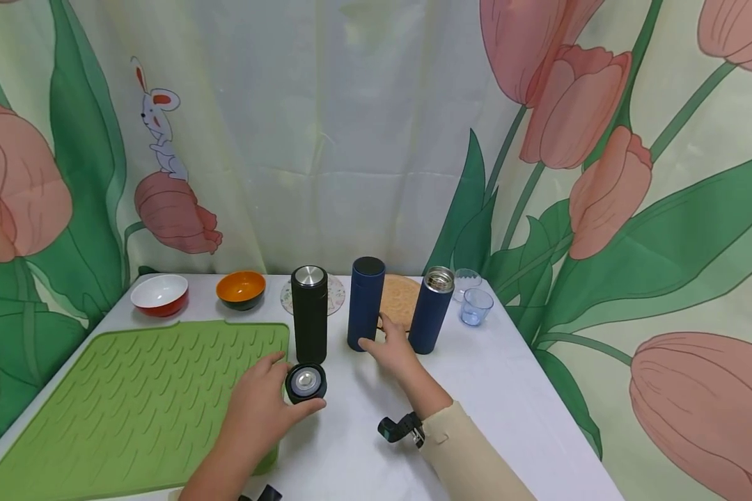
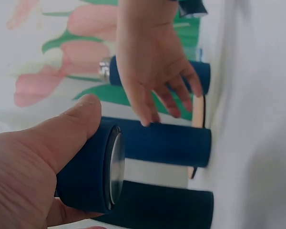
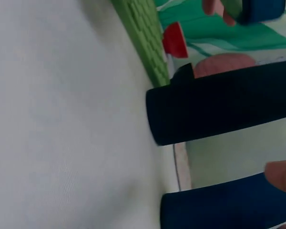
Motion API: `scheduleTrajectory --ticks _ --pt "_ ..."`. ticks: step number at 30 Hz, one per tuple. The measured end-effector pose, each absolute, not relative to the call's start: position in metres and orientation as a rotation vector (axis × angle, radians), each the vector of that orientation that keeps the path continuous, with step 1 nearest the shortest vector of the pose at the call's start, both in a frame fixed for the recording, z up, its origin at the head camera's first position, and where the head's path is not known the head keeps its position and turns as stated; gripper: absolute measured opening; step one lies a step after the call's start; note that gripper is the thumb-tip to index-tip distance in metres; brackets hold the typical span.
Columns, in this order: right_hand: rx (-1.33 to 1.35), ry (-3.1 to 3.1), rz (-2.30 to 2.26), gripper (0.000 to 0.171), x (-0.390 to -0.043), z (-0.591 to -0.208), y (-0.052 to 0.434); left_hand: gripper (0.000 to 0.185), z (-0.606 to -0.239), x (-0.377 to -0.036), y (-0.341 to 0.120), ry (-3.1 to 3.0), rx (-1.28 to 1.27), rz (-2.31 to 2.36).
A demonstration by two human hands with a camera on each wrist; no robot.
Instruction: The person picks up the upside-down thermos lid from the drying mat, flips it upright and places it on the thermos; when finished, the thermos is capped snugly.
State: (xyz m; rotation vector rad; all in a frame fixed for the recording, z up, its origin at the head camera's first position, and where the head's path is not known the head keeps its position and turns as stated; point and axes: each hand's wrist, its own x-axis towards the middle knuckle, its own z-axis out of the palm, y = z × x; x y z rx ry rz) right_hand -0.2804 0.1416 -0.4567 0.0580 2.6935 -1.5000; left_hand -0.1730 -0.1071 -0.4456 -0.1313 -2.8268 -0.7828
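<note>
So here's where I'm at: my left hand (image 1: 260,407) has its fingers wrapped round the black lid (image 1: 306,383), holding it just in front of the black flask (image 1: 309,313), which stands upright on the tabletop (image 1: 514,396) with its steel stopper showing. So that one reads as uncapped, lid off and in hand, not set down anywhere yet as far as I can tell. In the left wrist view the lid (image 2: 93,167) sits between thumb and palm, metal inner face showing.

My right hand (image 1: 391,351) is down at the base of the middle blue flask (image 1: 365,303), fingers loosely spread and touching or almost touching it, no proper grip yet. The right wrist view only catches a fingertip next to it, so I can't say more. That flask looks capped. The other blue flask (image 1: 432,309) just beside it is already open, steel mouth bare.

The green mat (image 1: 131,396) has nothing on it. Bowls and small cups at the back are untouched.

My read: two open, one left to do, and the lid wants a spot.
</note>
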Motion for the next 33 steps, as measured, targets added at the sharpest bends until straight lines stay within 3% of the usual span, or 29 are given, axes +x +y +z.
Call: scheduleTrajectory --ticks 10,18,33 --pt "-0.264 2.645 -1.255 0.068 -0.231 -0.442 0.157 0.082 -0.428 -0.176 -0.088 -2.809 -0.216 -0.919" --pt "-0.59 2.545 -1.269 0.075 -0.211 -0.437 0.159 0.083 -0.424 -0.179 -0.076 -2.796 -0.331 -0.959" --pt "-0.703 2.552 -1.389 0.072 -0.201 -0.434 0.153 0.076 -0.418 -0.174 -0.067 -2.773 -0.448 -0.908"
